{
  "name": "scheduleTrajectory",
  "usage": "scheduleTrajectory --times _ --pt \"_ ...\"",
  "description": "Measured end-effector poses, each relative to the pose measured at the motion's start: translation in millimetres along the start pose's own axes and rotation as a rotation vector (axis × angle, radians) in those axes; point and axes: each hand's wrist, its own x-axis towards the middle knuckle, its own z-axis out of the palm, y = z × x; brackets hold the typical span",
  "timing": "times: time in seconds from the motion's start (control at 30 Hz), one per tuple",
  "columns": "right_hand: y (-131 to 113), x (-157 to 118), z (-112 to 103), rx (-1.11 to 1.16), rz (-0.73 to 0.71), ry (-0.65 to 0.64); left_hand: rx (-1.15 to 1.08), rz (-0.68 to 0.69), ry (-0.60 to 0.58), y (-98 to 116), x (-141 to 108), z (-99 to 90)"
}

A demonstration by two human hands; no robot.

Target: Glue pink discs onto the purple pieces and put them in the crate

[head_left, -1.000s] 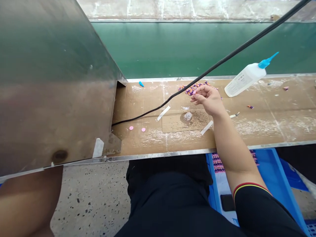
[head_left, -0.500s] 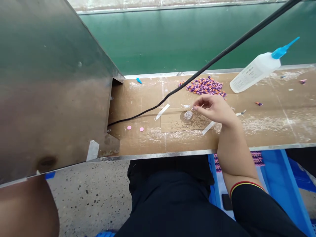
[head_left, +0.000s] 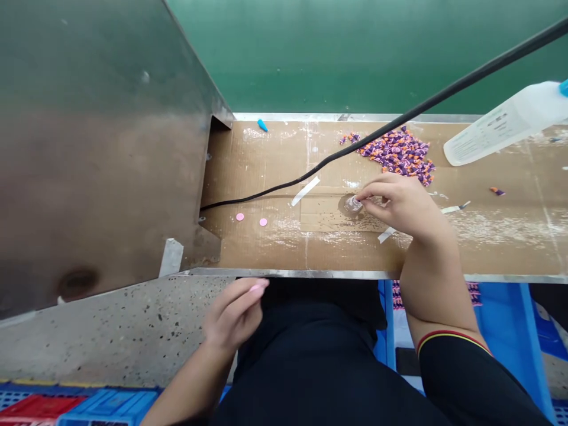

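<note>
Head view: the right hand (head_left: 402,207) reaches over the cardboard-topped bench (head_left: 266,251), its fingers pinched almost shut around a small clear cup (head_left: 354,204). The cup stands at 9 o'clock from the palm, squat and upright, with no clear long axis. The left hand (head_left: 233,313), much farther off, is loosely curled below the bench edge, a pink speck (head_left: 256,288) at its fingertips (a disc or a painted nail, I cannot tell).
</note>
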Motion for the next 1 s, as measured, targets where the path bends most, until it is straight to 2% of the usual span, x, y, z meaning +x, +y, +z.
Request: scheduleTrajectory --times 0.03,0.07,0.1,0.2,0.33,0.4,0.47,0.63,0.73,0.87,1.0 --pt "0 0 0 0.001 -0.008 -0.006 0.078 0.151 -0.001 -4 -1 15.2" --pt "1 -1 1 -0.004 -0.016 -0.01 0.083 0.174 -0.01 -7 0 31.0" --pt "2 -1 1 -0.015 -0.022 -0.007 0.04 0.142 0.011 -8 2 46.2" --pt "2 -1 1 -0.044 -0.037 0.019 -0.234 -0.1 0.039 -4 14 82.5" --pt "1 -1 -1 -0.018 -0.055 -0.013 -0.596 -0.49 0.032 -4 34 107.3" --pt "1 -1 -2 0.001 -0.051 -0.011 -0.694 -0.629 0.014 -9 43 113.5" --pt "1 0 -3 0.017 -0.04 0.009 -0.73 -0.692 -0.002 -14 48 117.5" --pt "0 2 -4 0.064 0.019 0.055 -0.659 -0.674 0.021 -19 50 121.8" --pt "-5 4 -5 0.091 0.048 0.107 -0.681 -0.713 0.037 -20 51 121.7" --pt "-33 1 2 0.279 0.068 0.196 -0.755 -0.792 0.033 -23 53 121.4" --pt "-73 -19 33 0.66 0.194 0.202 -0.752 -0.763 0.091 -26 52 123.6"
